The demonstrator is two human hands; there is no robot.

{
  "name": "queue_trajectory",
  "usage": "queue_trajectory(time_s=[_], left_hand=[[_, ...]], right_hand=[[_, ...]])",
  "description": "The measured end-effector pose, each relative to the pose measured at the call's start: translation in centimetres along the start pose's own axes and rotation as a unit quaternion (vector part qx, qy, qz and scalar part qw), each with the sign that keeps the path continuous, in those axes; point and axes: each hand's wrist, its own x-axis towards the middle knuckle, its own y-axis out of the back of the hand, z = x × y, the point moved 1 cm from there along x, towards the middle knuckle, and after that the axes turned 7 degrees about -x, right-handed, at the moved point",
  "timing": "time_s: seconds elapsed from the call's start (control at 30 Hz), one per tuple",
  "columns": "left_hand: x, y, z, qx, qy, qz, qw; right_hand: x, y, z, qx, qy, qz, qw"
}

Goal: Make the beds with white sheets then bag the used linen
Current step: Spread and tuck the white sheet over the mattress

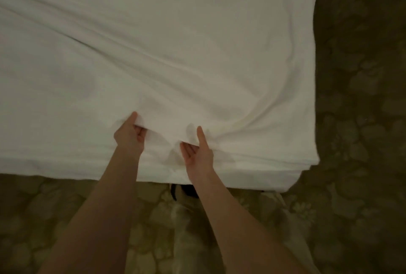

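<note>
White sheet (175, 54) covers the bed; the left grip (129, 134) pinches its near edge, the right grip (197, 153) beside it pinches a fold, thumb on top.

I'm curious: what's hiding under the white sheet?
The white sheet covers the whole bed, so nothing beneath shows. Both hands, left and right, pinch its near edge. Patterned carpet surrounds it.
</note>
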Motion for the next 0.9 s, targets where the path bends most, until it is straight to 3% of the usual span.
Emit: queue_trajectory(time_s=[0.1, 0.23, 0.33, 0.57, 0.8, 0.9], left_hand=[[3.5, -0.1, 4.1, 0.023, -0.019, -0.009, 1.000], [5.3, -1.3, 9.5, -0.003, -0.027, -0.130, 0.991], [3.5, -0.3, 11.0, -0.032, -0.030, -0.189, 0.981], [3.5, 11.1, 5.6, 0.048, 0.059, -0.013, 0.997], [3.6, 10.6, 6.2, 0.050, 0.071, -0.062, 0.994], [3.6, 11.6, 5.9, 0.074, 0.069, -0.042, 0.994]], right_hand=[[1.4, -3.2, 1.3, 0.072, 0.054, 0.030, 0.995], [1.6, -6.5, -0.1, 0.138, 0.158, 0.031, 0.977], [-0.2, -7.0, -1.2, 0.114, 0.195, 0.034, 0.973], [-0.5, -1.6, 2.9, -0.012, 0.148, 0.153, 0.977], [-0.2, 0.4, 1.5, 0.006, 0.192, 0.167, 0.967], [-0.3, 0.6, 2.2, 0.003, 0.198, 0.190, 0.962]])
